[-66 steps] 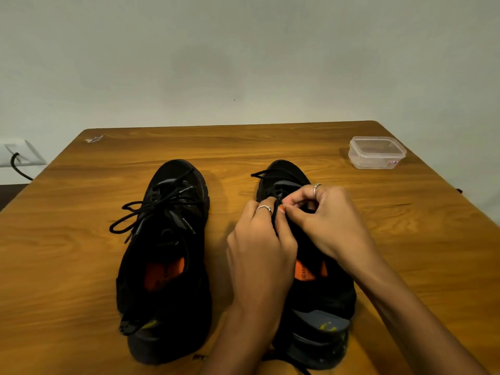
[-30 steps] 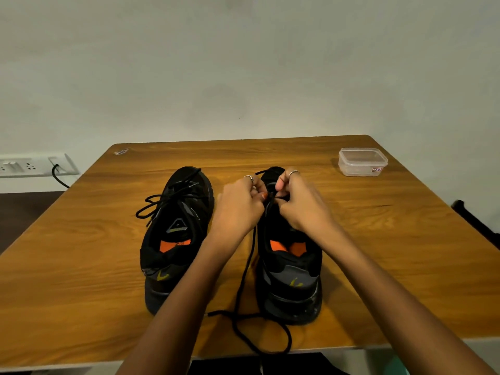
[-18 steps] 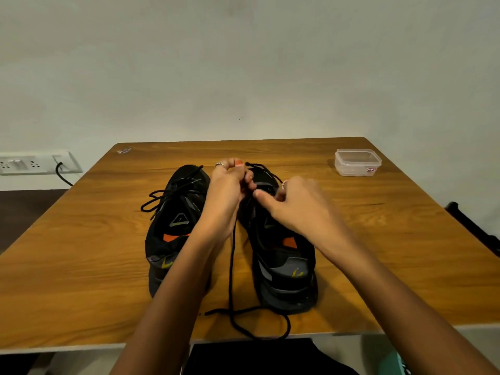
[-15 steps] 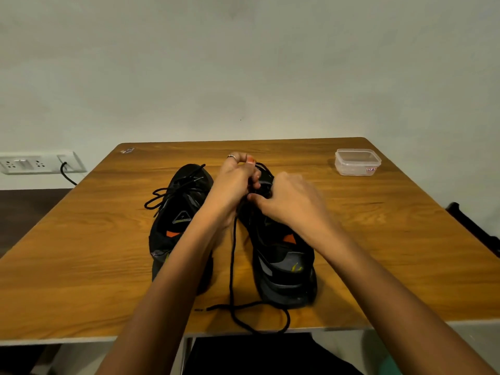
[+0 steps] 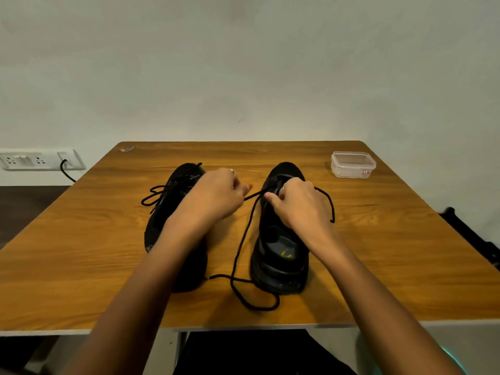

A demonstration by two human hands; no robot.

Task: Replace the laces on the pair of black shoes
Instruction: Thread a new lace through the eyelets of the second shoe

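Two black shoes stand side by side on the wooden table (image 5: 81, 253), toes pointing away from me. The left shoe (image 5: 173, 201) is laced, with its loops lying to the left. On the right shoe (image 5: 281, 255), a loose black lace (image 5: 240, 255) runs from the toe area down to the table's front edge and curls there. My left hand (image 5: 213, 196) pinches this lace between the shoes and holds it taut. My right hand (image 5: 300, 204) rests on the right shoe's upper, fingers curled at the eyelets and holding the lace's other end, which arcs out to the right.
A clear lidded plastic box (image 5: 353, 164) sits at the table's back right corner. A small scrap (image 5: 126, 149) lies at the back left corner. A wall socket strip (image 5: 38, 159) with a black cable is at left. A dark object (image 5: 470, 234) stands beyond the table's right edge.
My left hand has pulled the lace out to the left, away from the right shoe. My right hand stayed at the eyelets, and a lace end now arcs out on the right.
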